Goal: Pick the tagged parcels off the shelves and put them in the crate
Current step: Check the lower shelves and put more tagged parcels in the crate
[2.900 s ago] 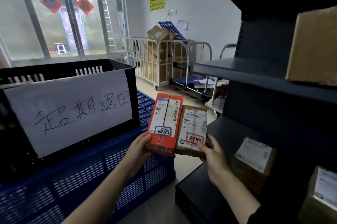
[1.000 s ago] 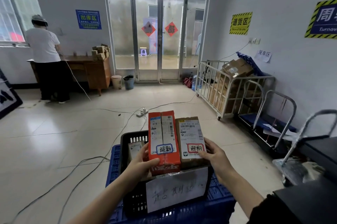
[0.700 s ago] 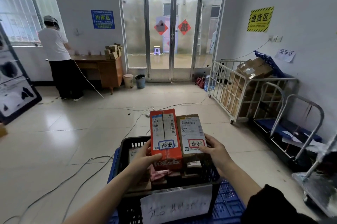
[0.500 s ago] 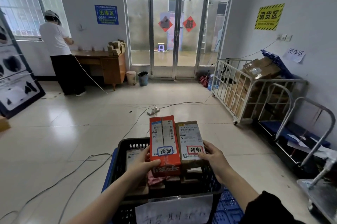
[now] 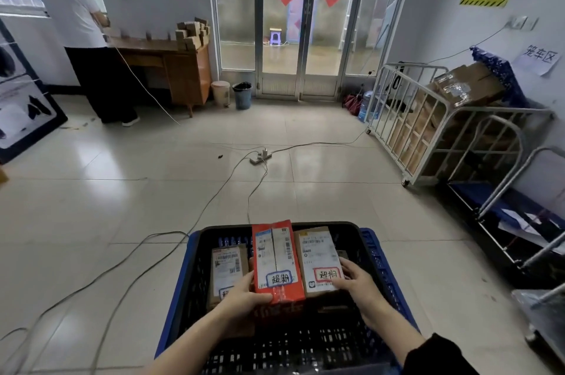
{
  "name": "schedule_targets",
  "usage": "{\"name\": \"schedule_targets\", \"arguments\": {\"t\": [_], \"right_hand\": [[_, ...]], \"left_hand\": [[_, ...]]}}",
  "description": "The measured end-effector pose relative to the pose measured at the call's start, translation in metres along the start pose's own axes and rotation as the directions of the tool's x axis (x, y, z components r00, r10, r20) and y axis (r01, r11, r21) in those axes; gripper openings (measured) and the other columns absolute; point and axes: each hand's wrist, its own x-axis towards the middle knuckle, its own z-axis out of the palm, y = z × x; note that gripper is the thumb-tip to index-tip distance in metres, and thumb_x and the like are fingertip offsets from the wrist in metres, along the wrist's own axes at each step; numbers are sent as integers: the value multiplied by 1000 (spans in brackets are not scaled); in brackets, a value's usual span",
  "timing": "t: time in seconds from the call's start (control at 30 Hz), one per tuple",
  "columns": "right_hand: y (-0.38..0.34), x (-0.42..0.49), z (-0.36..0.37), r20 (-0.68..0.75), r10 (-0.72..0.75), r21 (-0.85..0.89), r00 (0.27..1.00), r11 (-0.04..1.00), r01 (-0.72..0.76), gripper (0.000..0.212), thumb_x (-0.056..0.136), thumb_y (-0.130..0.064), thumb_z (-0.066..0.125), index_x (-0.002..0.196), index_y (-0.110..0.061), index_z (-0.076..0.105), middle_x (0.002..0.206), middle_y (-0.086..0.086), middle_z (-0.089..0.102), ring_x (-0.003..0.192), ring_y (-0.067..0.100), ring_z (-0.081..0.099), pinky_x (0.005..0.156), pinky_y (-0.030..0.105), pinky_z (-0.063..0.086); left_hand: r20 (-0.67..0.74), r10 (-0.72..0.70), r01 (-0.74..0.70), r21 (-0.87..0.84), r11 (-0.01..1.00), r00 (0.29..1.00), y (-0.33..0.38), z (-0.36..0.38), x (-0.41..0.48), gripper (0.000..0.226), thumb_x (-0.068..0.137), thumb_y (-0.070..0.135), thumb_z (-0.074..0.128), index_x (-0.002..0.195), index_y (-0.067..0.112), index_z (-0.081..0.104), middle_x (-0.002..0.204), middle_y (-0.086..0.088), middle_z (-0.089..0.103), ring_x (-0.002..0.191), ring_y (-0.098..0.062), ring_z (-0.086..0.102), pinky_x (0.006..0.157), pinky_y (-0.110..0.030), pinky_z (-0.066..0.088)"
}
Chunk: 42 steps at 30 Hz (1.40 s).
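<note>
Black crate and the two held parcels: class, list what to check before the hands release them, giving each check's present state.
1. Grip of left hand on red parcel: ok.
2. Grip of right hand on brown parcel: ok.
3. Both parcels over the black crate: ok.
4. A handwritten tag on each: ok.
5. Free space beneath them: cannot tell, hidden.

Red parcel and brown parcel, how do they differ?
The red parcel is red-orange and in the left hand; the brown parcel is plain cardboard and in the right hand. The red parcel's handwritten tag has a blue outline, the brown parcel's a red one. Both carry white shipping labels, side by side over the black crate.
</note>
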Motion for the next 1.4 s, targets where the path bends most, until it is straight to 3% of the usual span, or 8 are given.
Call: {"name": "schedule_targets", "arguments": {"t": [0.3,0.47,0.67,0.83,0.9,1.17,1.27,1.4], "right_hand": [[39,68,21,-17,185,-12,983,983,-185,47,89,3,53,132,-14,48,105,2,68,101,19,64,92,37,51],[41,101,27,-20,219,-17,976,976,-219,46,89,4,52,130,-16,48,100,-5,65,96,14,63,74,24,51],[51,125,34,-40,224,-26,974,974,-225,49,87,9,51,127,-19,49,99,-8,62,98,17,62,80,29,54],[59,132,37,-54,206,-34,977,977,-208,47,87,7,53,129,-15,49,104,-7,62,102,14,60,85,30,52],[59,133,43,-56,203,-47,978,977,-206,50,86,5,55,129,-18,47,108,-3,63,98,9,60,82,26,52],[61,139,64,-46,200,-144,979,968,-205,57,84,-2,60,134,-25,43,125,3,58,110,17,57,99,40,47],[58,138,59,-33,201,-147,979,968,-204,55,86,1,57,135,-19,42,120,1,60,105,14,58,95,35,49],[63,138,56,-46,200,-164,979,965,-205,59,87,-1,57,139,-21,38,127,2,57,112,18,57,100,42,47]], "left_hand": [[0,-229,228,67,971,973,-15,-24,74,46,83,-7,59,123,9,42,109,-8,63,97,-19,65,70,-25,54],[-61,-273,280,191,941,960,-13,-34,109,47,79,-6,63,121,4,45,106,-6,63,97,-18,64,82,-30,55],[-160,-228,271,340,900,960,-19,-35,130,55,72,0,75,116,11,44,122,-9,60,110,-22,59,97,-37,50],[-215,-175,254,432,865,961,-26,-32,133,66,74,8,76,130,6,40,128,-9,57,114,-22,57,92,-29,47],[-236,-172,262,435,862,956,-28,-32,132,65,74,10,77,128,7,41,126,-8,58,113,-22,58,94,-31,48],[-351,-143,313,497,809,926,-35,-42,140,65,62,20,84,114,16,45,122,-8,56,110,-23,56,95,-43,50],[-361,-147,328,515,792,921,-30,-32,139,69,67,18,82,122,13,41,128,-11,46,113,-25,53,99,-40,48],[-410,-138,357,525,773,902,-32,-23,141,83,69,18,80,135,9,31,138,-16,36,124,-31,45,106,-43,41]]}}
